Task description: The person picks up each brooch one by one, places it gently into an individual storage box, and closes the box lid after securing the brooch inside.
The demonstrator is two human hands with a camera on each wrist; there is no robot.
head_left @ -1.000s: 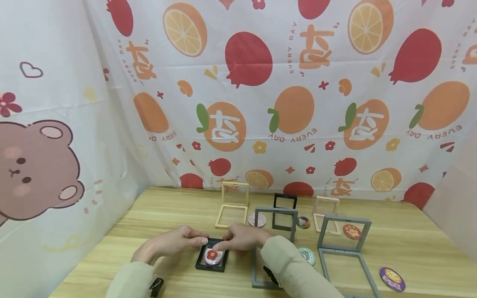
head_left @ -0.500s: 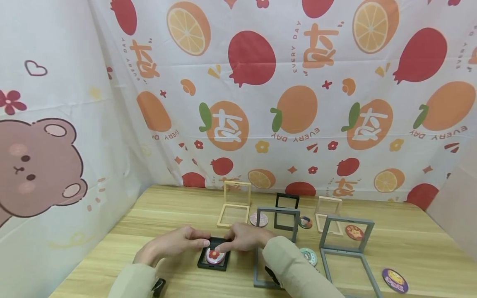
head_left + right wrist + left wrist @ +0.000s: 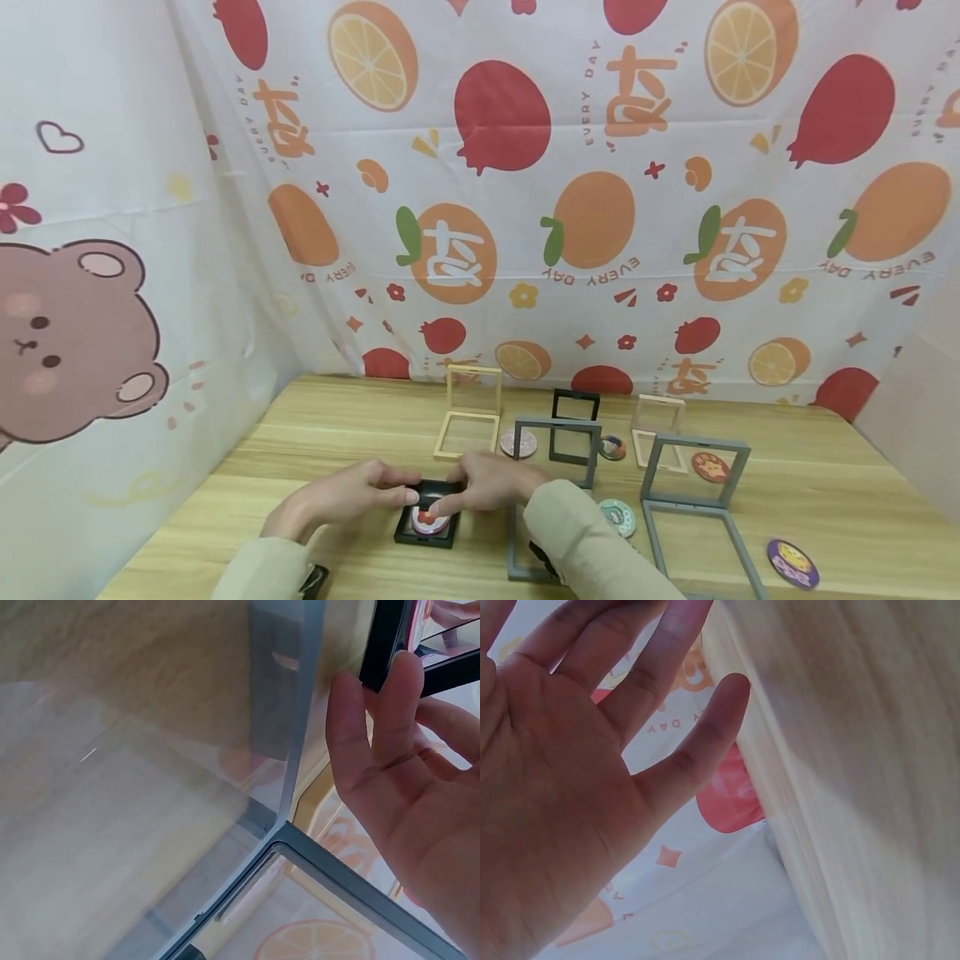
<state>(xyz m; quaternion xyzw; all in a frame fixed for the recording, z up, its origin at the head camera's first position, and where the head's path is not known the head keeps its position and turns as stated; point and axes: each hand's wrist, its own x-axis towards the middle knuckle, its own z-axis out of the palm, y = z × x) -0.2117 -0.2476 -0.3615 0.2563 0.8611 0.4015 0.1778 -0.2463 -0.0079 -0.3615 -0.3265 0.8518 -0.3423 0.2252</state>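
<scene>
Currently the red-flower badge [image 3: 428, 525] lies inside the black display frame [image 3: 423, 541], between left hand [image 3: 351, 498] and right hand [image 3: 491, 482], both grips pinching that frame, the right nearer the badge

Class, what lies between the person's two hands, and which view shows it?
Between the left hand and the right hand lies a black frame with a round flower badge within it, as the head view shows.

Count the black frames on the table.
2: the near black frame, between the left hand and right hand, with a badge inside; the farther black frame, standing open, partly behind a grey frame. Sleeves could hide more.
</scene>
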